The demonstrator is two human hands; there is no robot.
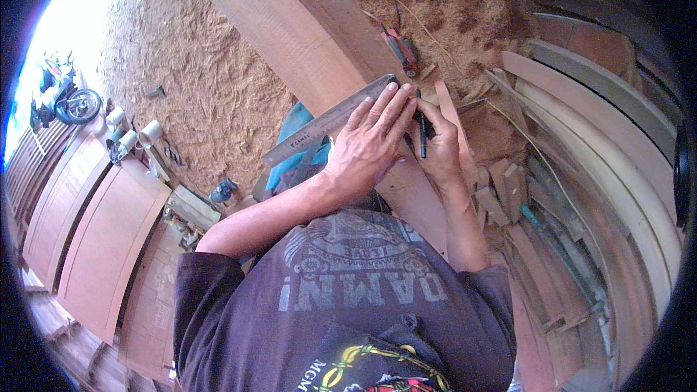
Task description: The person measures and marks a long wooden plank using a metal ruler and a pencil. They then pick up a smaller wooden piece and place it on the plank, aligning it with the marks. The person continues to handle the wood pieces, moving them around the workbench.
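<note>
A grey metal ruler (312, 129) lies aslant across a long brown board (294, 38), near a black pen (423, 138).

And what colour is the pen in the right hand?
The pen is black; see head view.

The ruler (327, 124) under the left hand (367, 138) is silver-grey with dark markings, the pen (422, 138) in the right hand (444, 151) black, the board (290, 36) beyond them pinkish-brown.
</note>
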